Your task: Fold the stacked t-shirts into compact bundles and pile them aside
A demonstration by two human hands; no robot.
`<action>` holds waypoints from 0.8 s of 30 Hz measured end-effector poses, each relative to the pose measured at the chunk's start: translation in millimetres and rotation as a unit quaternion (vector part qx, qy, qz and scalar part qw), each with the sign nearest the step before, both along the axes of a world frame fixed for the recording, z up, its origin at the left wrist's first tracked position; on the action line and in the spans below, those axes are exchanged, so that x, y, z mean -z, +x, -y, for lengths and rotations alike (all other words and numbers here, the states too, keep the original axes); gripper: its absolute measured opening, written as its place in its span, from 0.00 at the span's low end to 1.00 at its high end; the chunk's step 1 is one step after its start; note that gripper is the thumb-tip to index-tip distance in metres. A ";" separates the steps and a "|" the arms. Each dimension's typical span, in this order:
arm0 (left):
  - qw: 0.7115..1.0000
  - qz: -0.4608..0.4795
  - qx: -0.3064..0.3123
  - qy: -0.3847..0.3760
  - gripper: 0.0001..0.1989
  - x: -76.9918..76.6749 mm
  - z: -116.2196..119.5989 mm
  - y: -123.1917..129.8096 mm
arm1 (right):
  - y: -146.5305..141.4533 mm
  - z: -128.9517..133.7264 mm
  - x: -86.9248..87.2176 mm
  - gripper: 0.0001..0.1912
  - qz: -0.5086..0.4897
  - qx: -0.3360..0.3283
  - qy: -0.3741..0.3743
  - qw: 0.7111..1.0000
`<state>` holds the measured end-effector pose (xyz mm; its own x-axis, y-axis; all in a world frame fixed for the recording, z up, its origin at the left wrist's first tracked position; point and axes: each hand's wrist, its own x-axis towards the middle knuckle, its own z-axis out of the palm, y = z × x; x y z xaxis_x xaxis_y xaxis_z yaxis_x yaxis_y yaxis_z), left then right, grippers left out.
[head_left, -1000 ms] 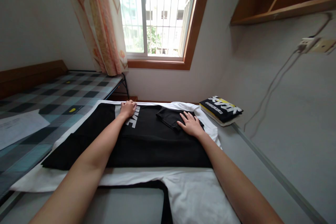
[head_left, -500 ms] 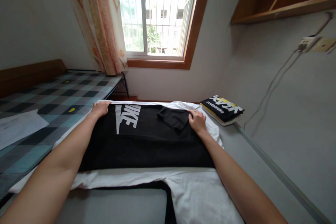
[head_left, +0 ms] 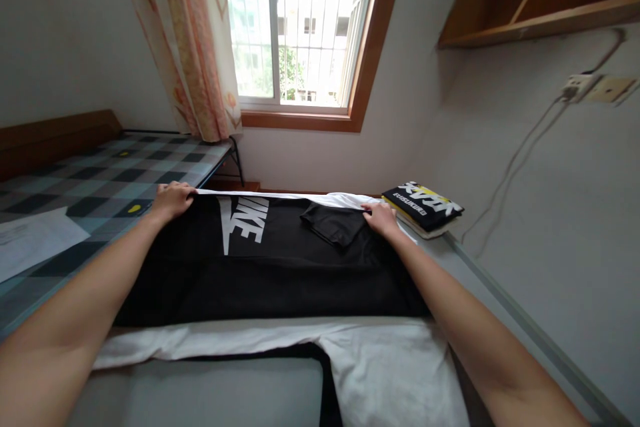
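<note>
A black T-shirt point(head_left: 285, 280) with a white NIKE print lies spread before me, turned sideways. Its folded short sleeve point(head_left: 334, 223) rests on the front, right of the print. White fabric point(head_left: 395, 367) shows along the far edge and in a wide strip on the near side. My left hand point(head_left: 174, 200) is closed on the far left corner of the shirt. At the far right, my right hand point(head_left: 382, 219) grips the edge beside the sleeve. The fingertips of both hands are partly hidden in the cloth.
A folded black garment with white and yellow lettering point(head_left: 425, 207) sits at the back right. The checked bed point(head_left: 150, 153) stands on the left with a white paper point(head_left: 40, 240) on it. A wall socket point(head_left: 577, 88) with cords and a wooden shelf point(head_left: 500, 33) are on the right.
My left hand has moved left and slightly away, and my right hand a little to the right. The black fabric now spreads wider at both ends, covering some white cloth.
</note>
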<state>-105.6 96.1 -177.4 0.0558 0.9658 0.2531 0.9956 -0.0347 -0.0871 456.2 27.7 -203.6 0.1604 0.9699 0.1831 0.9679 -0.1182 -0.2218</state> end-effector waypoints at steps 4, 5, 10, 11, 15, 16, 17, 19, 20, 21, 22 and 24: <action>1.000 0.001 -0.007 0.007 0.14 -5.8 7.0 -3.4 | 7.0 -17.6 -13.3 0.15 0.022 -0.022 -0.071 0.997; 1.000 -0.002 -0.007 0.011 0.14 -9.1 10.5 -2.5 | 6.9 -19.3 -15.6 0.14 0.028 -0.020 -0.069 0.997; 0.998 -0.020 0.033 0.045 0.17 -33.9 47.4 -4.6 | 10.9 1.8 -22.3 0.11 0.071 -0.057 0.098 0.991; 0.997 -0.022 0.058 0.055 0.18 -37.0 59.1 -8.8 | 14.6 12.6 -21.6 0.11 0.080 -0.082 0.162 0.980; 0.986 -0.044 0.142 0.078 0.20 -26.2 112.6 -37.6 | 37.6 65.8 -7.4 0.11 0.121 -0.214 0.303 0.921; 0.984 -0.052 0.156 0.072 0.20 -18.6 125.2 -45.7 | 43.7 77.9 -2.0 0.10 0.128 -0.255 0.304 0.909; 0.982 -0.062 0.170 0.058 0.20 -10.2 136.7 -53.0 | 49.4 88.3 3.6 0.10 0.132 -0.290 0.295 0.900; 0.980 -0.065 0.184 0.037 0.20 5.5 154.7 -63.9 | 58.1 102.7 13.2 0.09 0.136 -0.328 0.273 0.894; 0.981 -0.062 0.183 0.025 0.20 11.5 160.9 -66.9 | 60.9 106.6 16.5 0.09 0.136 -0.337 0.261 0.894; 0.982 -0.056 0.179 0.016 0.21 15.7 165.2 -68.3 | 62.8 108.7 18.5 0.09 0.136 -0.342 0.250 0.896; 0.983 -0.052 0.173 0.008 0.21 18.0 167.9 -68.5 | 63.8 109.2 19.0 0.09 0.135 -0.344 0.241 0.897; 0.985 -0.049 0.168 0.004 0.21 17.2 169.4 -66.7 | 63.9 107.2 15.9 0.10 0.131 -0.343 0.236 0.900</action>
<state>-172.3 -73.4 -194.6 0.3955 0.8872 0.2374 0.9152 -0.3589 -0.1834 520.1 -79.5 -219.5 -0.5549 0.6286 0.5449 0.8035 0.5746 0.1555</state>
